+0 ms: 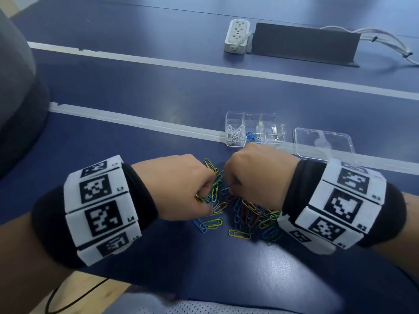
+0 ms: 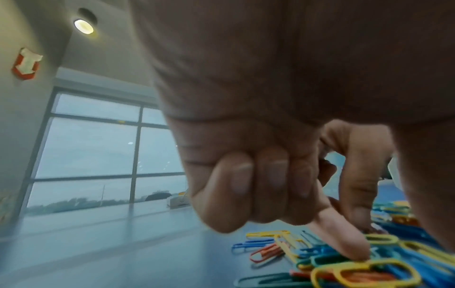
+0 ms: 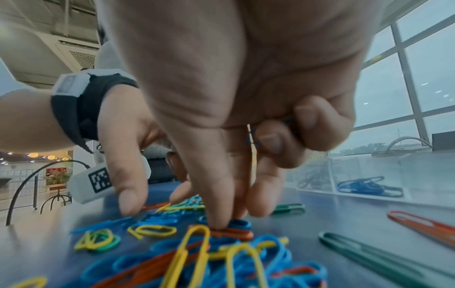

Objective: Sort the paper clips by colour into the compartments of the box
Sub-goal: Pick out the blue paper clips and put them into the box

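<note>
A loose pile of coloured paper clips (image 1: 244,214) lies on the blue table, seen close in the right wrist view (image 3: 197,253). Both hands work in it. My right hand (image 1: 229,189) pinches a blue clip (image 3: 240,224) on the pile with thumb and forefinger, and its curled outer fingers hold another blue clip (image 3: 253,140). My left hand (image 1: 204,196) has three fingers curled into the palm; its index finger (image 2: 344,239) presses on the pile and nothing is held. Behind stands the clear compartment box (image 1: 249,118), holding white clips (image 1: 235,133) and blue clips (image 1: 251,135) in separate compartments.
The box's clear lid (image 1: 323,141) lies to its right. A white power strip (image 1: 237,36), a dark block (image 1: 303,44) and white cables (image 1: 385,39) sit at the far side. Stray green (image 3: 288,208) and orange (image 3: 423,224) clips lie towards the box.
</note>
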`<state>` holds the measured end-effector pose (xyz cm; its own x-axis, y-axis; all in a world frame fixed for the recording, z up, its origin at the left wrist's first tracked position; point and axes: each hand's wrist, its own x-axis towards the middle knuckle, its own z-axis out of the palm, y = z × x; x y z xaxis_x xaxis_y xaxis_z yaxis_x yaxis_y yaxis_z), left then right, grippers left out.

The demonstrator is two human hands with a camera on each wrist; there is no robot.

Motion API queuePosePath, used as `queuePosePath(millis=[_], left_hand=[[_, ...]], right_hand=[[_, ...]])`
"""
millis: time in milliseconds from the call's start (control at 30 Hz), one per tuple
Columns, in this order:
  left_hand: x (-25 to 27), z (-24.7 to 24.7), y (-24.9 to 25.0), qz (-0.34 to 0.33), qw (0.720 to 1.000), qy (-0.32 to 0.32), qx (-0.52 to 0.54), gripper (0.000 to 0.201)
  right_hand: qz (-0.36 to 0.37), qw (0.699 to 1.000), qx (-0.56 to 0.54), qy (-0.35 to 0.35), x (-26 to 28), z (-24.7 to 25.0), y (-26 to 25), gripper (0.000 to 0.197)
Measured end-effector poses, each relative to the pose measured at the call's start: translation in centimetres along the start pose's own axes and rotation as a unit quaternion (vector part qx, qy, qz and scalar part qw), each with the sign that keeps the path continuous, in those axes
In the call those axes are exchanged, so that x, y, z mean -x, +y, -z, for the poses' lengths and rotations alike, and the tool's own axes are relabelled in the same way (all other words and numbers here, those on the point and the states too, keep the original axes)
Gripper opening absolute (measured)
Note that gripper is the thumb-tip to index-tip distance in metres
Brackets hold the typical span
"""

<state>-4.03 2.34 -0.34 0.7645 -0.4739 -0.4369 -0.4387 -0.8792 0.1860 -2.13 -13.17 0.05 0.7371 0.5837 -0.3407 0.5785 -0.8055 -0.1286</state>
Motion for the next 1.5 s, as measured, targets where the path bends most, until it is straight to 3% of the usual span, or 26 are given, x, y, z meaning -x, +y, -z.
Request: queuePosePath(millis=[67, 167, 300, 600, 733, 833, 967, 1133, 1233, 1500], left_hand=[[-0.3, 0.0, 0.0, 0.027, 0.999, 0.002, -0.025, 0.027], [-0.5, 0.3, -0.6, 0.031, 0.999, 0.037, -0.022, 0.014], [-0.1, 0.5, -1.1, 0.027, 0.999, 0.044, -0.001, 0.017], [-0.6, 0.2, -0.2, 0.029, 0.998, 0.054, -0.033, 0.011], [-0.4, 0.4, -0.4, 0.008, 0.999, 0.046, 0.003, 0.006], [-0.1, 0.8, -0.5, -0.007, 0.997, 0.046, 0.061, 0.011], [0.3, 1.1, -0.7, -0.017, 0.992, 0.042, 0.120, 0.013], [0.5, 1.3, -0.9, -0.024, 0.988, 0.017, 0.149, 0.027], [0.5, 1.5, -0.9, -0.006, 0.990, 0.030, 0.137, 0.024], [-0.8, 2.7, -0.4, -0.004, 0.983, 0.099, 0.155, 0.021]], right_hand=[[-0.017, 1.000, 0.015, 0.001, -0.1, 0.1, 0.2, 0.026], [-0.033, 0.999, 0.022, -0.001, -0.1, 0.1, 0.6, 0.036], [-0.026, 0.999, 0.015, -0.026, 0.0, 0.3, 1.1, 0.016], [-0.021, 1.000, -0.019, -0.011, 0.5, 0.6, 1.4, 0.023], [-0.006, 0.997, -0.076, -0.002, 0.9, 1.4, 1.2, 0.025], [0.027, 0.995, -0.096, -0.027, 1.3, 1.1, 1.1, 0.009], [0.064, 0.994, -0.075, -0.053, 1.3, 0.5, 0.7, 0.030], [0.088, 0.994, -0.038, -0.052, 1.5, -0.1, -0.5, 0.013], [0.093, 0.993, -0.017, -0.066, 1.5, -0.5, -1.1, 0.006], [0.091, 0.992, -0.080, -0.021, 1.7, 0.4, -0.6, 0.022]])
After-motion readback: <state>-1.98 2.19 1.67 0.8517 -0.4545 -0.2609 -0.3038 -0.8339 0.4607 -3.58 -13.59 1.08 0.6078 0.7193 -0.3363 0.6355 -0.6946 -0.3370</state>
